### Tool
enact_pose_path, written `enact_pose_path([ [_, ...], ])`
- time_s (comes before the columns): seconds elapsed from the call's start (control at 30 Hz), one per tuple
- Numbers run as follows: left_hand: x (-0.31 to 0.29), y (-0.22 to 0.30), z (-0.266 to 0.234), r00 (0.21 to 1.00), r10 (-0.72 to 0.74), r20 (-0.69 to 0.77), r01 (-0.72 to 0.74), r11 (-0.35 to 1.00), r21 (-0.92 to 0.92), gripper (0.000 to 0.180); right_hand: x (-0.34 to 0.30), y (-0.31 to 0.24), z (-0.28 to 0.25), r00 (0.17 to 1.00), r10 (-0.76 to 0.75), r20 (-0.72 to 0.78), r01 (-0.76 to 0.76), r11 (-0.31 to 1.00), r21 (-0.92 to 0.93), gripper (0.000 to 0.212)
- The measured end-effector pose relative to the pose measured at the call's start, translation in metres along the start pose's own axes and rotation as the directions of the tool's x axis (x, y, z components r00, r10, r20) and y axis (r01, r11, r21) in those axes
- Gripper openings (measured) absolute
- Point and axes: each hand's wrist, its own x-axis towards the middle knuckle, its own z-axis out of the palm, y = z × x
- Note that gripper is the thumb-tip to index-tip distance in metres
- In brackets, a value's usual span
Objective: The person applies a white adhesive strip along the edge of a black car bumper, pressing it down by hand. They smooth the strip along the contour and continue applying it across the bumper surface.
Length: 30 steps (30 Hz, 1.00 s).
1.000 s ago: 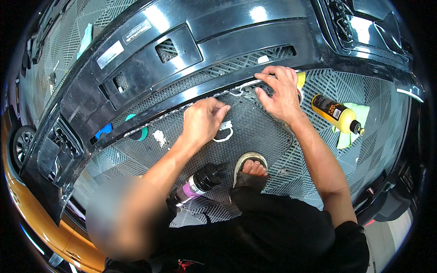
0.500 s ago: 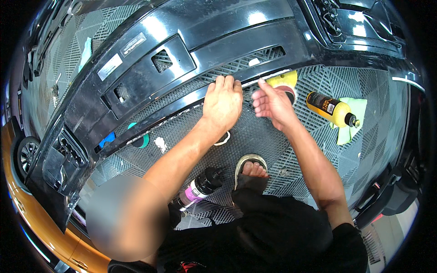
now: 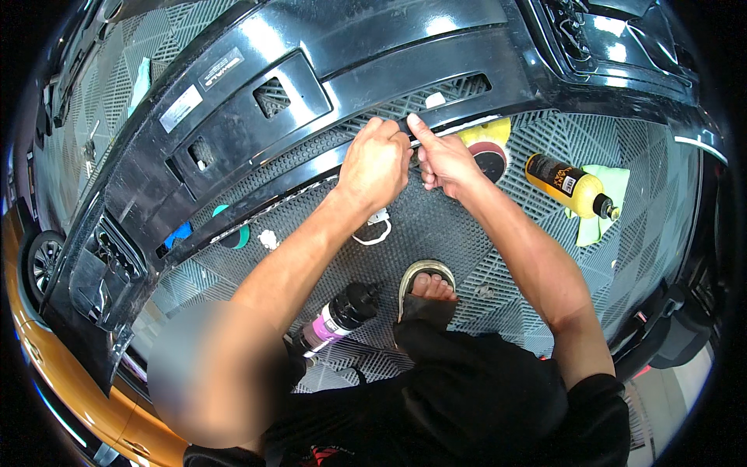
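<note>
A large glossy black car bumper (image 3: pixel 405 58) lies across the upper part of the view, its thin lower lip (image 3: pixel 311 165) curving toward me. On that lip my left hand (image 3: pixel 375 162) is closed, fingers curled over it; what they pinch is hidden. Just to its right, my right hand (image 3: pixel 450 162) grips the same edge, thumb laid over the top and fingers folded underneath. A white strip (image 3: pixel 470 124) runs along the edge beyond the right hand. Below my left hand, a white loop-shaped piece (image 3: pixel 375 232) rests on the dark mat.
To the right are a round pad (image 3: pixel 490 162), a yellow cloth (image 3: pixel 498 134), and a yellow bottle (image 3: pixel 566 187) on a pale green cloth (image 3: pixel 615 183). A black-and-purple bottle (image 3: pixel 334 319) stands near my sandalled foot (image 3: pixel 432 286). A green-rimmed disc (image 3: pixel 233 235) is at left.
My right hand has moved left onto the lip, close beside the left hand. The left hand's fingers have curled in, and the white loop and round pad show more fully.
</note>
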Motion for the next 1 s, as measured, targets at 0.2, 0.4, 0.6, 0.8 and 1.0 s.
enact_pose_path([
  [0.2, -0.002, 0.0, 0.003, 0.998, -0.018, -0.053, 0.015, 0.998, -0.054, 0.004, 0.001, 0.0, -0.001, 0.997, 0.039, 0.061, -0.05, 0.982, 0.18, 0.045],
  [0.4, -0.002, -0.004, 0.004, 0.997, -0.064, -0.04, 0.059, 0.992, -0.114, 0.006, 0.005, -0.002, -0.008, 0.976, 0.12, 0.18, -0.163, 0.956, 0.245, 0.029],
  [0.6, -0.008, -0.006, 0.009, 0.982, -0.179, -0.064, 0.158, 0.956, -0.248, 0.01, 0.008, -0.001, -0.014, 0.955, 0.13, 0.266, -0.213, 0.925, 0.315, 0.027],
  [0.8, -0.021, 0.003, 0.02, 0.974, -0.117, -0.196, 0.096, 0.989, -0.115, 0.026, 0.01, 0.004, -0.015, 0.952, 0.135, 0.275, -0.223, 0.92, 0.322, 0.029],
  [1.0, -0.024, -0.001, 0.022, 0.977, -0.156, -0.145, 0.141, 0.984, -0.111, 0.025, -0.003, -0.008, -0.018, 0.948, 0.238, 0.212, -0.283, 0.935, 0.215, 0.062],
])
